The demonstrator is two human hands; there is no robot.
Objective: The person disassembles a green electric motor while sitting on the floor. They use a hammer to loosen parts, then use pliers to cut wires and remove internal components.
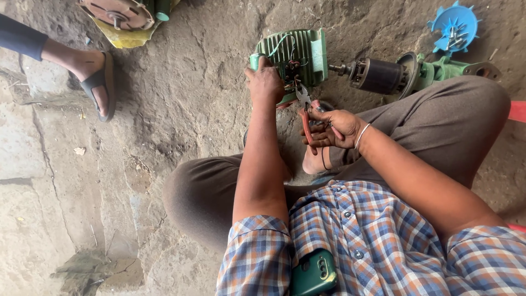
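Observation:
A green ribbed motor housing (307,52) lies on the ground in front of my crossed legs, its open side with wires facing me. My left hand (264,83) grips the housing's near left edge. My right hand (334,127) is shut on red-handled pliers (307,112), whose jaws point up into the wiring at the housing's opening. A thin bracelet sits on my right wrist.
A dark rotor on a shaft with a green pump body (416,72) lies right of the housing, a blue fan (455,24) behind it. Another person's sandalled foot (96,82) rests at upper left. A rusty motor part (118,12) lies on yellow sheet. A green phone (313,273) sits in my shirt pocket.

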